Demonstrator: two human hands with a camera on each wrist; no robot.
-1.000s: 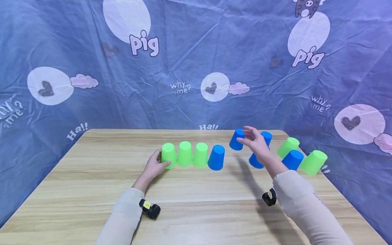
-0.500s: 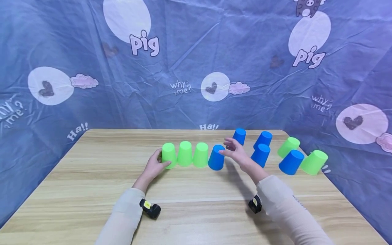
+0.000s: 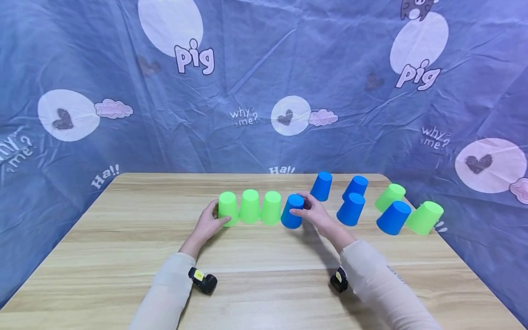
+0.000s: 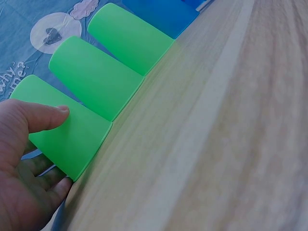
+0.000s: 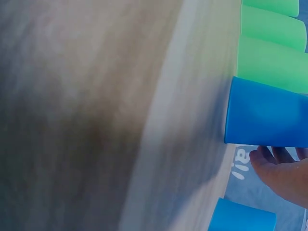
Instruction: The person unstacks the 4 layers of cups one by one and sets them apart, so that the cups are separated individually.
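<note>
A row of upside-down plastic cups stands on the table. My left hand [image 3: 208, 224] holds the leftmost green cup [image 3: 228, 207], thumb across its front and fingers round the outer side, as the left wrist view also shows. Beside it stand a second green cup [image 3: 249, 207] and a third green cup [image 3: 271, 208]. At the row's right end is a blue cup [image 3: 292, 217]. My right hand [image 3: 319, 217] grips that cup, thumb over its front and fingers going behind its right side. In the right wrist view its fingers [image 5: 284, 175] touch the cup's side; the thumb is outside that view.
To the right stand more upside-down cups: a blue cup [image 3: 321, 187] at the back, several others in blue, a green cup [image 3: 389, 198] and another green cup [image 3: 425, 218] near the right edge. The wooden table [image 3: 264, 284] ends at a blue printed cloth [image 3: 247, 82].
My right hand has let go of a blue cup at the back right, moved left and down, and taken hold of the row's blue cup. My left hand has stayed put.
</note>
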